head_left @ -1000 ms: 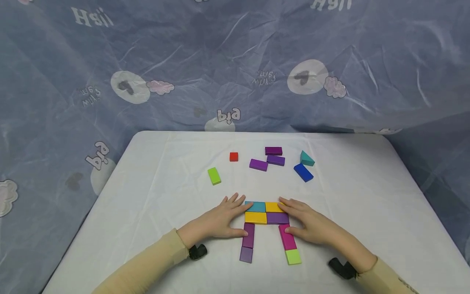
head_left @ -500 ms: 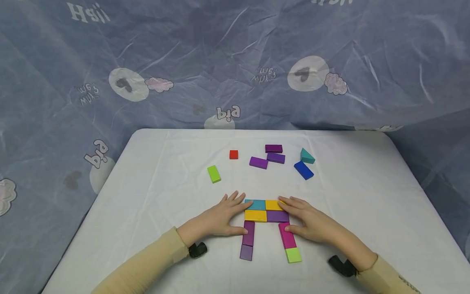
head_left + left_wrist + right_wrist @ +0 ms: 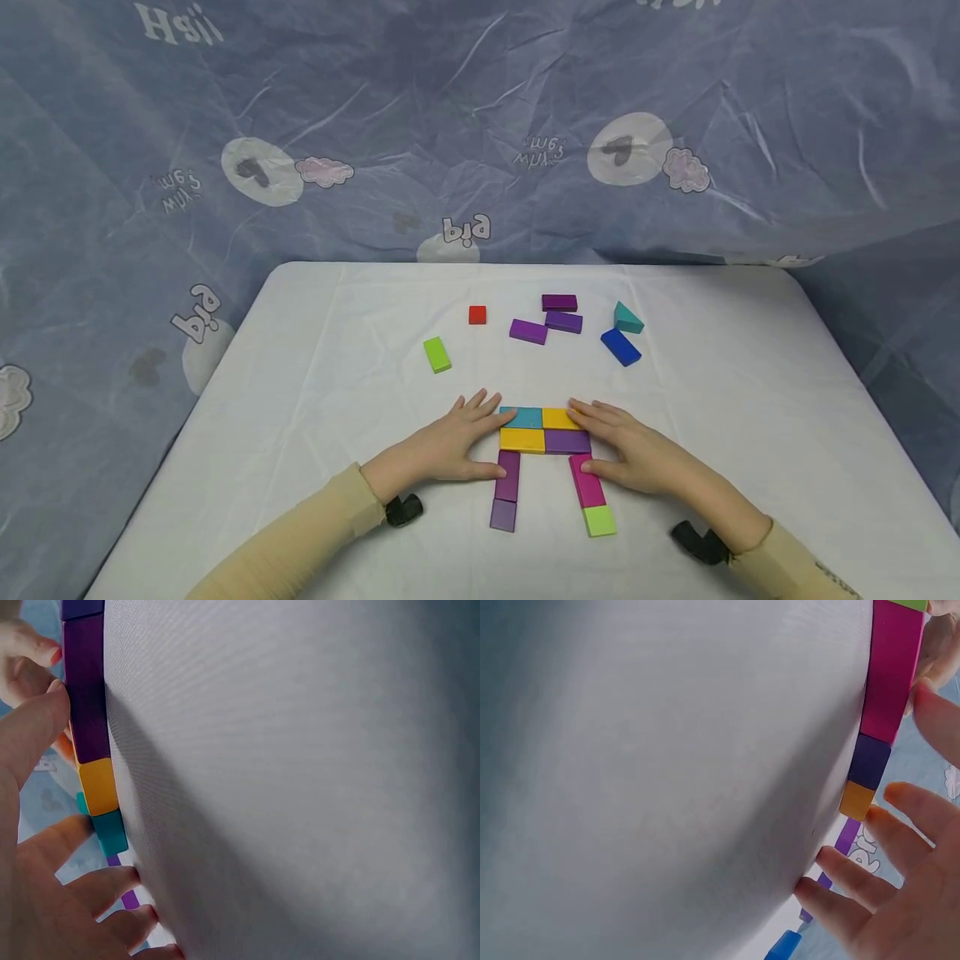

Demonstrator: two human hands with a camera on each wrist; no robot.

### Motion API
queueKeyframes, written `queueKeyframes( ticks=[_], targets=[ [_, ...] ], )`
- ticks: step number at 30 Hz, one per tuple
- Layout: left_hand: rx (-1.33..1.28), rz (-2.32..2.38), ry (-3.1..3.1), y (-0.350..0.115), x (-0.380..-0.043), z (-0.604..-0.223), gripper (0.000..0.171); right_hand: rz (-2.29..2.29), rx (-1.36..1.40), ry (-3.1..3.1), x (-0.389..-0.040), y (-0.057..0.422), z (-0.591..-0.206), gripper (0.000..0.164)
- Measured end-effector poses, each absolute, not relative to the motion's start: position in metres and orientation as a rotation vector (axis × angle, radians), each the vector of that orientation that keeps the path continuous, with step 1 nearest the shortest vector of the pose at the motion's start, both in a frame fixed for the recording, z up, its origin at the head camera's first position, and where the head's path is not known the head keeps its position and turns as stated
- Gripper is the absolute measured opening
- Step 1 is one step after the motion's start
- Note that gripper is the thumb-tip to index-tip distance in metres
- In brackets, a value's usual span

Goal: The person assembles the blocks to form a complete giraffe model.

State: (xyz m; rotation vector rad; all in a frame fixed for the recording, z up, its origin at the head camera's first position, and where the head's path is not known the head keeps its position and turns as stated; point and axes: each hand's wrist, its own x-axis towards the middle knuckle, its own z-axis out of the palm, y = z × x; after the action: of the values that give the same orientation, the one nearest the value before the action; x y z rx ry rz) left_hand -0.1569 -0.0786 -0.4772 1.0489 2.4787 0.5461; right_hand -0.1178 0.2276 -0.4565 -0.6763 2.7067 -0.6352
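Note:
In the head view a flat figure of blocks lies between both hands. A teal block (image 3: 525, 417) and a yellow block (image 3: 557, 418) form its far row. A second yellow block (image 3: 522, 441) and a purple block (image 3: 567, 442) sit below them. One leg is a dark purple block (image 3: 510, 487) with a lighter purple block (image 3: 503, 515); the other is a magenta block (image 3: 589, 490) with a lime block (image 3: 599, 522). My left hand (image 3: 457, 442), fingers spread, touches the teal and dark purple blocks. The right hand (image 3: 633, 450) rests fingers and thumb on the far yellow and magenta blocks.
Beyond the figure lie a lime block (image 3: 437, 355), a red cube (image 3: 477, 315), several loose purple blocks (image 3: 528, 332), a blue block (image 3: 621, 347) and a teal triangular block (image 3: 627, 318). A patterned curtain (image 3: 420, 125) hangs behind the white table (image 3: 360, 333).
The head view has tipped slightly, so everything appears a little higher. Hands and blocks otherwise keep their places.

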Motion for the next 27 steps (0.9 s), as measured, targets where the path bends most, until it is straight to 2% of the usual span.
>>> queueKeyframes(
  ticks=[5, 13, 20, 27],
  targets=[
    [1.05, 0.56, 2.47, -0.078, -0.157, -0.476, 0.083, -0.681, -0.674, 2.79, -0.129, 0.232, -0.453, 0.059],
    [1.052, 0.551, 2.476, -0.079, -0.157, -0.48, 0.083, -0.6, -0.546, 3.046, -0.178, 0.26, -0.448, 0.037],
    [1.064, 0.558, 2.477, -0.08, -0.156, -0.479, 0.083, -0.51, -0.374, 3.1, -0.201, 0.265, -0.454, 0.04],
    [1.071, 0.567, 2.473, -0.08, -0.157, -0.479, 0.083, -0.566, -0.356, 3.1, -0.206, 0.261, -0.454, 0.041]
  ],
)
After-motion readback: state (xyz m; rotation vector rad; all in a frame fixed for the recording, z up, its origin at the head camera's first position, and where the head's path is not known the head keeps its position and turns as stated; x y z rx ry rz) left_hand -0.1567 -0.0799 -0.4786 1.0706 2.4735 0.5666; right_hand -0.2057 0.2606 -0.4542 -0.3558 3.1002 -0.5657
